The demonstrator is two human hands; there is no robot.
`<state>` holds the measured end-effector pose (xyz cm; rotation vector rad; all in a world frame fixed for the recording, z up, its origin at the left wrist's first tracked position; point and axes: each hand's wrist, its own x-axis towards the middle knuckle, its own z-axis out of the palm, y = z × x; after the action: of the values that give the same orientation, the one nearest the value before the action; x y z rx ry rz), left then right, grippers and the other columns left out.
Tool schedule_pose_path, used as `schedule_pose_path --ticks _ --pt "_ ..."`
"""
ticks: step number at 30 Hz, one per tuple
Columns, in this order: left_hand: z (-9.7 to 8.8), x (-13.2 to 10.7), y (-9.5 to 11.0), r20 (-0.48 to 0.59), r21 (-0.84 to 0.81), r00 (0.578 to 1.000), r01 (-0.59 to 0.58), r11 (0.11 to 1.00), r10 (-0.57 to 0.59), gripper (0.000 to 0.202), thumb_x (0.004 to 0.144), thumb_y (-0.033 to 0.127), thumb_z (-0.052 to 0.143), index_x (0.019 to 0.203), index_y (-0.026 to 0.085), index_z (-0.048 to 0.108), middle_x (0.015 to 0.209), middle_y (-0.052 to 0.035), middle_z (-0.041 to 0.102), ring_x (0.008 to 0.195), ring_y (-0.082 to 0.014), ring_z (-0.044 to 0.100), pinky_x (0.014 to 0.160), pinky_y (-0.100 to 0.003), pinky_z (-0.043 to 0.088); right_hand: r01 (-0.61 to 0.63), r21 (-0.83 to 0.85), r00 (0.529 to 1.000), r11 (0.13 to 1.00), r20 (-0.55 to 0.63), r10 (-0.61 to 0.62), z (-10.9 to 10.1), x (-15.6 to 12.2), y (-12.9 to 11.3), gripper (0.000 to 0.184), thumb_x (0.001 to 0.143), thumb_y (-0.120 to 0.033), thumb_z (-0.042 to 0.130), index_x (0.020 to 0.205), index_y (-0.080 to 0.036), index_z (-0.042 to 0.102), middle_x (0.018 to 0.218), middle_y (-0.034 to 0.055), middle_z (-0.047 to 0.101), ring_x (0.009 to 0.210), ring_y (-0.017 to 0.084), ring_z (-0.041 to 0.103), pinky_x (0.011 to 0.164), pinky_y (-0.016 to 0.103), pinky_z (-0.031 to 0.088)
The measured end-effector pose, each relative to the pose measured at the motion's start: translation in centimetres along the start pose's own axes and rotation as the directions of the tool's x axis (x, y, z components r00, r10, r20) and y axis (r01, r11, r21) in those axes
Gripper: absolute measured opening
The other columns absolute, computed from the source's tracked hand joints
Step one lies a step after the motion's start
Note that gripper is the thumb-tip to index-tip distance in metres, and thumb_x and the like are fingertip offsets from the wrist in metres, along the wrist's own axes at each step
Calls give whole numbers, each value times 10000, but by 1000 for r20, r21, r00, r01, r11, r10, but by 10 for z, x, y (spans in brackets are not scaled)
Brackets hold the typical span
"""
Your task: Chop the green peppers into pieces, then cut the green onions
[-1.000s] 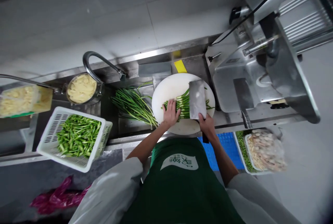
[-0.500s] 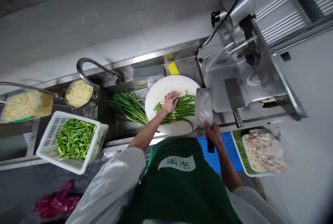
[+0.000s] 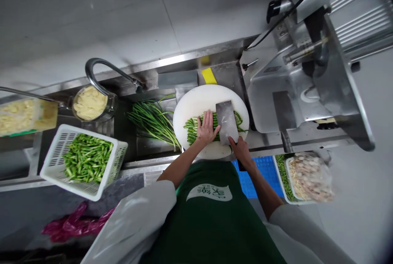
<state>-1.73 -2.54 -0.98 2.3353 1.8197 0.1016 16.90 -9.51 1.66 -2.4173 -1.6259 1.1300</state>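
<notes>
On the round white cutting board (image 3: 193, 96) lies a row of long, slender green peppers (image 3: 192, 127), seemingly, with thin curled ends to the right. My left hand (image 3: 207, 127) rests flat on them, fingers stretched out and apart. The handle of a broad-bladed cleaver (image 3: 226, 120) is in the closed grip of my right hand (image 3: 241, 149). Its blade lies over the right part of the row, close beside my left fingertips, and hides some of the green pieces. Whether the edge touches the board, I cannot tell.
Scallions (image 3: 153, 120) lie in the sink left of the board. A white basket (image 3: 119, 153) holds cut green pieces. A faucet (image 3: 92, 67) arches over a pot (image 3: 112, 108). A slicing machine (image 3: 264, 104) with another cleaver (image 3: 284, 110) on it stands right. Below is a blue crate (image 3: 260, 178).
My right hand has brought the cleaver leftward from the board's right edge onto the green row. My left hand, curled before, now lies flatter with fingers spread. The view has shifted slightly.
</notes>
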Motion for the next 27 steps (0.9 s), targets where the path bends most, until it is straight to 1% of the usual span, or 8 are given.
schedule_pose_path --ticks 5,7,10,15,20,24,27 --pt "0 2 -3 -6 -10 1000 -9 1000 9 792 1038 567 263 1636 66 127 1694 -133 116 1590 -263 32 1286 -560 19 -10 -48 999 999 52 13 1 -5 -4 461 1032 -523 446 1154 -99 580 1065 215 727 1031 304 702 789 308 457" --pt "0 2 -3 -3 -27 1000 -16 999 16 796 1037 568 270 1636 65 125 1694 -134 115 1590 -267 28 1287 -561 21 -15 -64 999 998 43 18 2 -4 -11 460 1033 -515 452 1161 -91 575 1089 223 721 1052 301 697 808 309 459" --pt "0 3 -3 -1 -46 1000 -14 999 14 806 1034 578 275 1637 66 124 1695 -134 110 1590 -269 20 1289 -560 25 14 -70 999 997 31 -12 4 -2 -19 461 1032 -518 456 1162 -92 573 1111 226 714 1077 295 691 830 308 460" --pt "-1 4 -4 15 -49 1000 -19 999 20 820 1031 591 266 1631 45 144 1694 -147 103 1591 -277 18 1287 -575 29 -22 -92 995 995 95 31 5 -3 -21 473 1028 -542 450 1165 -104 566 1040 214 729 1015 295 715 780 311 463" --pt "0 5 -6 29 -51 999 -17 999 19 826 1028 593 277 1629 41 149 1698 -141 82 1591 -279 0 1287 -573 27 -47 -126 998 991 42 52 13 -6 -29 485 1024 -542 457 1171 -93 568 1046 222 729 999 303 718 762 310 466" --pt "0 5 -8 46 -52 999 -20 998 23 832 1026 600 275 1628 39 150 1698 -144 78 1592 -275 6 1286 -567 30 -34 -125 999 992 15 37 21 -6 -44 465 1031 -505 463 1151 -74 587 1048 231 730 1003 302 711 771 308 473" --pt "-1 5 -8 56 -56 998 -24 998 27 814 1031 582 271 1630 45 150 1697 -144 84 1592 -278 14 1285 -570 34 -32 -107 999 994 -19 30 27 -4 -56 491 1033 -512 449 1145 -58 596 1049 245 728 986 307 711 764 312 476"
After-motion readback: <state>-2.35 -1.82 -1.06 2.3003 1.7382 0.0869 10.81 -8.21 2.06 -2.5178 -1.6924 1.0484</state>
